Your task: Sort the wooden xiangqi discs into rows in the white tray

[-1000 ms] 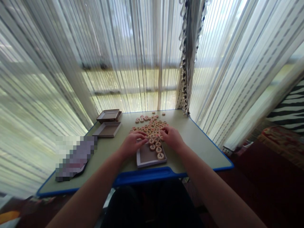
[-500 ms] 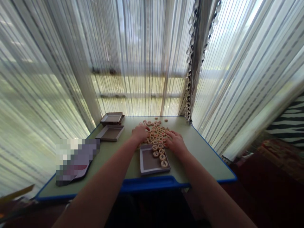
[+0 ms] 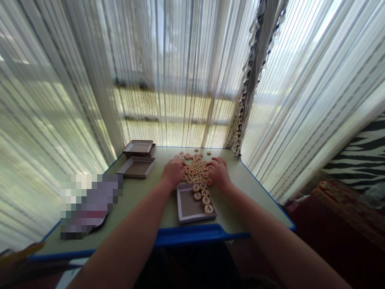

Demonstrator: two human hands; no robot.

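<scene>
The loose round pieces (image 3: 197,172) lie crowded on the counter (image 3: 255,196) at the centre of the frame, some seemingly overlapping. A careless sweep could scatter them or flip their marked faces. Just below, the shallow tray (image 3: 188,206) holds six pieces along its right side and upper right corner; its near end lies close to the blue edge (image 3: 192,235), so a knock from a wrist could push it toward the rim and make the pieces inside slide.

The left hand (image 3: 173,172) curves against the pile's left side, its grip bent inward; whether it pinches a piece cannot be made out. The right hand (image 3: 219,172) sits at the right side, fingers loosely bent and slightly spread, any piece beneath them hidden. If both press inward at once, pieces may ride up or escape upward in the frame, where two strays (image 3: 208,153) lie near the far edge and could easily be overlooked.
</scene>
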